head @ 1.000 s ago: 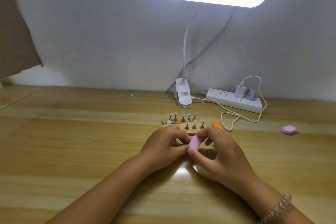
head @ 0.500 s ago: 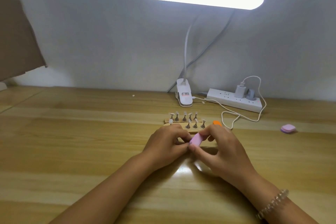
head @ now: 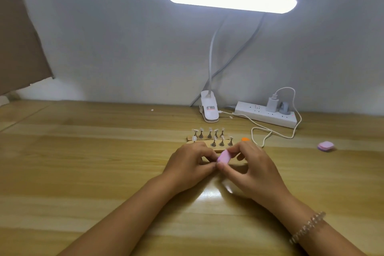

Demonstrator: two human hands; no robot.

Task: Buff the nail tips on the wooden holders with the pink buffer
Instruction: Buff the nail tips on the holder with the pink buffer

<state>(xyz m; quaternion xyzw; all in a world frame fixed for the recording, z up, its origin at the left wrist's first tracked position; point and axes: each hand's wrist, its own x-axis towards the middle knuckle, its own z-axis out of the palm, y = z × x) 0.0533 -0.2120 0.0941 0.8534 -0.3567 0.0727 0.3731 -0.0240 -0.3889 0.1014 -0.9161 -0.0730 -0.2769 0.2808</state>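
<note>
Two wooden holders [head: 218,149] lie side by side on the desk, each carrying several small metal stands with pale nail tips [head: 209,130]. Just in front of them my right hand [head: 252,169] pinches the pink buffer [head: 224,156] between thumb and fingers. My left hand [head: 190,163] is curled against the buffer's left end, its fingertips pinching something small that I cannot make out. Both hands hide the near edge of the front holder.
A clip lamp [head: 209,109] stands behind the holders, its lit bar overhead. A white power strip [head: 267,116] with a charger and a looping cable [head: 270,131] lies at the back right. An orange piece [head: 245,139] sits by my right hand; a second pink block [head: 325,146] lies far right.
The view has shifted slightly. My hands stay together in front of the holders, and the buffer has tilted a little in my right fingers.
</note>
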